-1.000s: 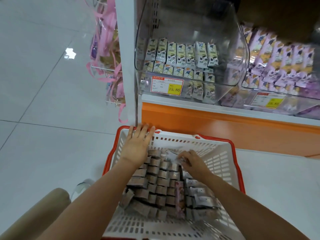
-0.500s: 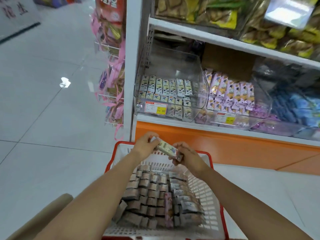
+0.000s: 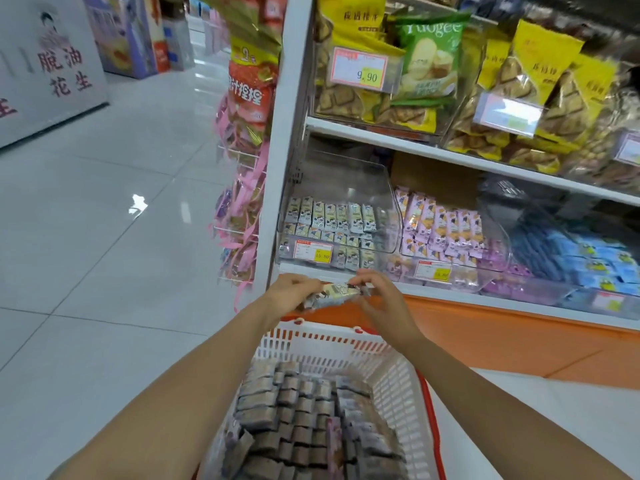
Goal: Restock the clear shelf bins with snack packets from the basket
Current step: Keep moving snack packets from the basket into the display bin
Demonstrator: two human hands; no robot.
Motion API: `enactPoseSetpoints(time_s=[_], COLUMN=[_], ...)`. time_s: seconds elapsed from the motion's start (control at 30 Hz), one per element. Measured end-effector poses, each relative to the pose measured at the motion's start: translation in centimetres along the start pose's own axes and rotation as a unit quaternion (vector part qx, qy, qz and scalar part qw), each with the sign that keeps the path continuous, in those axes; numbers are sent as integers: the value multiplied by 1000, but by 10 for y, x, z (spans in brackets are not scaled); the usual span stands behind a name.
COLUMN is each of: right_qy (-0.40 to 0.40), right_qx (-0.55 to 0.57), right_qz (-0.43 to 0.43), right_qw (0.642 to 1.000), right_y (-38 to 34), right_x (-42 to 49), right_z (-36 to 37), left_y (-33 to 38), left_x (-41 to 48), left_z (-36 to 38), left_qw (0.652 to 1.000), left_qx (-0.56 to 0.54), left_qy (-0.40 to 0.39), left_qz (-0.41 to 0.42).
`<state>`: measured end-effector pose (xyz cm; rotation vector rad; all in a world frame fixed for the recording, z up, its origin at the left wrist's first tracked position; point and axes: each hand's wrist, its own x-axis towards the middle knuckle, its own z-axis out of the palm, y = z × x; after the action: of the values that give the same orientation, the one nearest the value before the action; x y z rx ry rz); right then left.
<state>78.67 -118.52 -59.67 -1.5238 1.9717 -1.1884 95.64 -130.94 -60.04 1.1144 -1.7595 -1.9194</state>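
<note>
Up from the basket (image 3: 311, 344) my two hands have come, with one snack packet (image 3: 337, 293) between them. My left hand (image 3: 291, 289) pinches one end and my right hand (image 3: 379, 296) pinches the other, so my fingers (image 3: 362, 278) hide both ends. At 6 o'clock the basket is cut off at the bottom edge. At 12 o'clock the clear bin (image 3: 377, 188) has open room above its packets (image 3: 332, 216).
</note>
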Motion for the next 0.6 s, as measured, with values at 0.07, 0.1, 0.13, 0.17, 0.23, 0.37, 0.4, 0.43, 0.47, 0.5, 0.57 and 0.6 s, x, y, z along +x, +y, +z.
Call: enactPoseSetpoints(time_s=[0.07,0.1,0.13,0.17,0.23,0.37,0.4,0.43,0.47,0.5,0.57,0.6], right_qy=[41,57,67,66,35,-35,-51,-63,-69,-70,-60,-53], right_qx=[-35,-35,-24,-5,29,50,63,74,77,74,70,72], right_qz=[-4,2,8,14,16,16,15,15,12,9,3,1], right_qw=[999,998,997,998,999,998,997,995,995,995,996,996], right_y=[-3,-5,-8,-11,-13,-16,-18,-19,-21,-22,-26,-29], right_x=[4,5,6,6,5,1,0,1,2,3,7,10], right_z=[1,2,3,4,6,4,3,1,-1,-2,-5,-7], left_y=[3,4,5,5,8,15,17,19,22,24,30,33], left_x=[-7,-10,-11,-13,-15,-17,-17,-17,-16,-15,-14,-13], left_z=[1,2,5,8,12,10,9,8,7,7,8,7], left_qw=[997,995,994,994,994,998,999,999,999,999,998,996], left_qx=[29,34,32,25,15,-3,-10,-19,-27,-34,-39,-37], left_qy=[-64,-86,-97,-101,-95,-56,-44,-34,-29,-28,-28,-24], left_qz=[-18,-25,-33,-40,-43,-25,-18,-8,4,17,51,73])
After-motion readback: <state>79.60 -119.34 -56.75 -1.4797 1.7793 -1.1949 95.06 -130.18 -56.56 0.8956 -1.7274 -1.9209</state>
